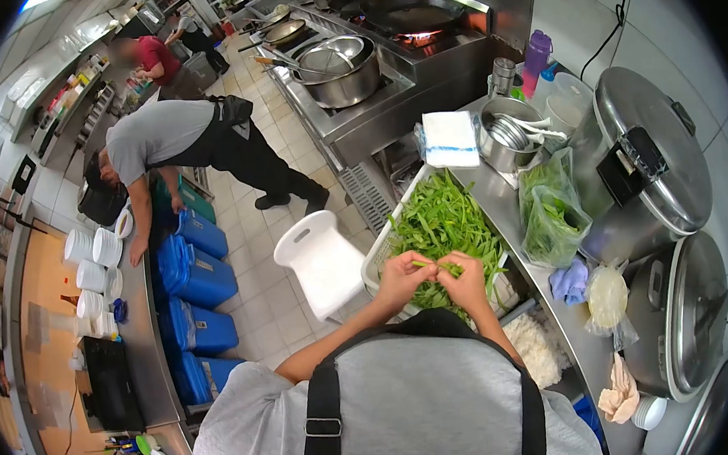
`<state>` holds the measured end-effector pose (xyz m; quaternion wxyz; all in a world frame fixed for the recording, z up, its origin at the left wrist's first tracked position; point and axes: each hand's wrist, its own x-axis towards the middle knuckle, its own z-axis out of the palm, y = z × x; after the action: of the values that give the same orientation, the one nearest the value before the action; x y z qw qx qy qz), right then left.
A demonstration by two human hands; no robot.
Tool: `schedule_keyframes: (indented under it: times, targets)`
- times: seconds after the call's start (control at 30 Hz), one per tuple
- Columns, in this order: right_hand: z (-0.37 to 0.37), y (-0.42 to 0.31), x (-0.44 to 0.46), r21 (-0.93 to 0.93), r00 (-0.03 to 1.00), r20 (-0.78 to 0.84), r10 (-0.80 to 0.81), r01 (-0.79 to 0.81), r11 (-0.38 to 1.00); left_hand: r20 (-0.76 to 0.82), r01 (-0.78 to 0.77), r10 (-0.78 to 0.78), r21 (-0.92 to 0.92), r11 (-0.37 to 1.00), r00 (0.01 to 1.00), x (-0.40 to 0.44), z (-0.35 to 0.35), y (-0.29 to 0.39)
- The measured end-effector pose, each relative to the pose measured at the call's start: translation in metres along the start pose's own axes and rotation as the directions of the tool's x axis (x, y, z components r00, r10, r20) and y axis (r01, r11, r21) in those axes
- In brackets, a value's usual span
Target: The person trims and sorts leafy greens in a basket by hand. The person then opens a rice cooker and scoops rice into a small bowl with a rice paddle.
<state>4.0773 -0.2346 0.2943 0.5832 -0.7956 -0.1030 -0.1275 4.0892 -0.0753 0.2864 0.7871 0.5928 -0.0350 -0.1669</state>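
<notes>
Both my hands are close together above a white basket (373, 265) heaped with cut green vegetables (442, 214). My left hand (401, 281) pinches one end of a green stem (423, 264). Beside it, my right hand (464, 281) has its fingers closed on the stem's other part. Leafy pieces lie under and around both hands. A plastic bag of greens (553, 212) rests on the steel counter to the right of the basket.
A white stool (320, 261) stands left of the basket. Blue bins (199, 272) line the left counter, where a person (171, 140) bends over. Large steel pots (645, 154) occupy the right side. A stove (356, 121) with a lit burner is ahead.
</notes>
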Motion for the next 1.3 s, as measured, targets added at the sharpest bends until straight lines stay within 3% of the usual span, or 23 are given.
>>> schedule_keyframes:
  times: [0.07,0.17,0.23,0.3,0.33,0.37,0.4,0.43,0.53,0.57,0.67,0.7,0.8,0.9,1.03,1.13,1.17,1.2,1.23,1.27,1.3]
  targets:
    - [0.003,0.013,-0.005,0.182,0.983,-0.093,0.16,-0.141,0.973,-0.044,-0.091,0.088,-0.058,0.994,0.995,-0.002,0.018,-0.001]
    - [-0.01,0.027,-0.008,0.519,0.846,-0.135,0.516,-0.383,0.764,-0.033,-0.159,0.159,0.004,0.987,0.987,0.002,0.02,0.002]
    - [-0.037,0.054,-0.013,0.517,0.832,-0.332,0.445,-0.234,0.823,0.041,-0.162,0.159,0.1,0.982,0.986,0.006,0.009,-0.003]
    - [-0.076,0.075,-0.025,0.544,0.805,-0.308,0.507,-0.289,0.788,0.192,-0.065,0.013,0.27,0.961,0.981,0.016,-0.01,-0.012]
    - [-0.096,0.07,-0.027,0.529,0.851,-0.272,0.449,-0.257,0.808,0.212,0.023,-0.109,0.369,0.929,0.971,0.022,-0.02,-0.024]
    - [-0.113,0.064,-0.031,0.702,0.903,-0.146,0.405,-0.194,0.685,0.151,-0.003,-0.15,0.714,0.7,0.977,0.028,-0.027,-0.035]
    - [-0.125,0.056,-0.038,0.844,0.945,-0.041,0.325,-0.141,0.517,0.153,-0.015,-0.174,0.792,0.611,0.973,0.037,-0.039,-0.057]
    - [-0.133,0.044,-0.046,0.872,0.945,-0.044,0.325,-0.122,0.473,0.157,-0.038,-0.193,0.859,0.511,0.969,0.041,-0.051,-0.085]
    - [-0.146,0.027,-0.057,0.928,0.95,-0.086,0.301,-0.033,0.371,0.455,-0.439,0.022,0.845,0.306,0.89,0.045,-0.067,-0.147]
    - [-0.149,0.03,-0.063,0.936,0.948,-0.1,0.303,-0.014,0.352,0.496,-0.405,-0.177,0.83,0.383,0.85,0.044,-0.062,-0.144]
    - [-0.157,0.045,-0.082,0.946,0.935,-0.097,0.34,-0.019,0.322,0.42,-0.369,-0.248,0.901,0.227,0.873,0.051,-0.051,-0.153]
    - [-0.157,0.047,-0.087,0.949,0.922,-0.096,0.375,-0.028,0.313,0.38,-0.359,-0.188,0.923,0.137,0.906,0.057,-0.049,-0.153]
    - [-0.159,0.051,-0.102,0.95,0.879,-0.101,0.466,-0.053,0.306,0.228,-0.206,-0.092,0.957,0.203,0.969,0.071,-0.046,-0.136]
    - [-0.161,0.052,-0.111,0.949,0.854,-0.134,0.503,-0.036,0.313,0.418,-0.403,-0.123,0.905,0.135,0.9,0.095,-0.056,-0.142]
    - [-0.141,0.038,-0.114,0.945,0.821,-0.245,0.515,0.084,0.316,0.743,-0.743,0.038,0.663,0.091,0.668,0.108,-0.043,-0.148]
    - [-0.125,0.039,-0.121,0.934,0.809,-0.251,0.531,0.059,0.352,0.695,-0.685,0.2,0.718,-0.126,0.691,0.104,-0.034,-0.173]
    - [-0.119,0.038,-0.122,0.927,0.813,-0.241,0.53,0.03,0.374,0.627,-0.627,-0.024,0.775,-0.083,0.779,0.098,-0.029,-0.174]
    - [-0.112,0.035,-0.125,0.908,0.729,-0.272,0.629,-0.023,0.418,0.519,-0.548,-0.236,0.833,-0.073,0.821,0.093,-0.025,-0.171]
    - [-0.105,0.033,-0.125,0.887,0.651,-0.305,0.695,-0.072,0.456,0.557,-0.578,-0.17,0.808,-0.115,0.813,0.088,-0.033,-0.194]
    - [-0.097,0.034,-0.123,0.846,0.564,-0.331,0.756,-0.178,0.503,0.552,-0.586,-0.285,0.809,-0.043,0.784,0.082,-0.034,-0.184]
    - [-0.08,0.013,-0.104,0.871,0.527,-0.344,0.777,-0.129,0.474,0.581,-0.588,-0.139,0.809,-0.013,0.802,0.08,-0.048,-0.217]
